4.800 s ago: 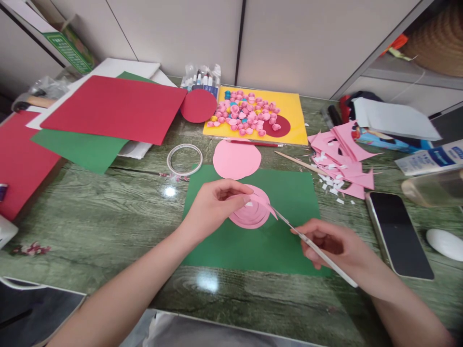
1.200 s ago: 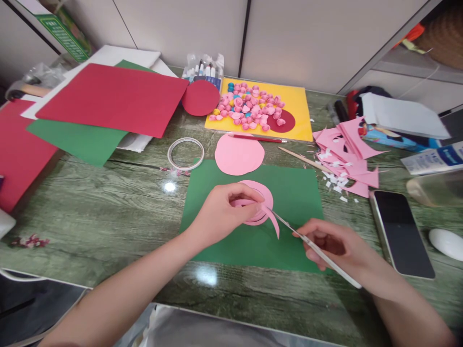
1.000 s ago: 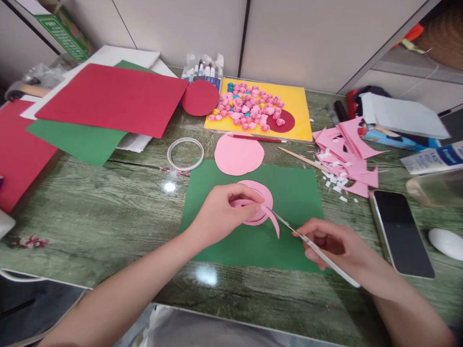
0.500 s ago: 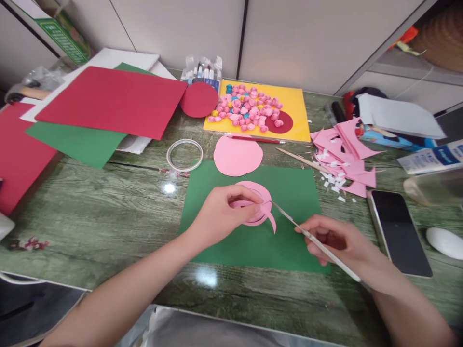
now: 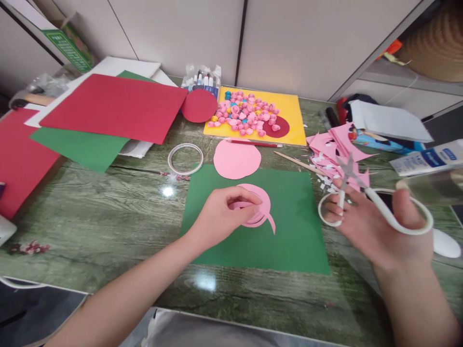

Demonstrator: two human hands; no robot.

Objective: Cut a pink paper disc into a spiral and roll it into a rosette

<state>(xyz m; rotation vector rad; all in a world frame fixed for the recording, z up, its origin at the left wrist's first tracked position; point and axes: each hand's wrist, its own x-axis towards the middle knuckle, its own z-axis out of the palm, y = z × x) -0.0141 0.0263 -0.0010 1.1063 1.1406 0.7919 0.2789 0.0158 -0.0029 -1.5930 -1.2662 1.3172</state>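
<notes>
Fingers of the left hand (image 5: 224,212) clamp the pink spiral (image 5: 264,195) near the back edge of the green sheet (image 5: 264,250), while right hand (image 5: 383,236) fingers hook through the scissors (image 5: 378,203) by its right edge.

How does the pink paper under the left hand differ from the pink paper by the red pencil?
The cut piece has curved slits and a loose strip sticking out; the pink disc shows no slits. The left hand holds the cut piece, while no hand touches the disc. The cut piece is over the green sheet; the disc lies mostly beyond the sheet's far edge. Both are pink and roughly round.
</notes>
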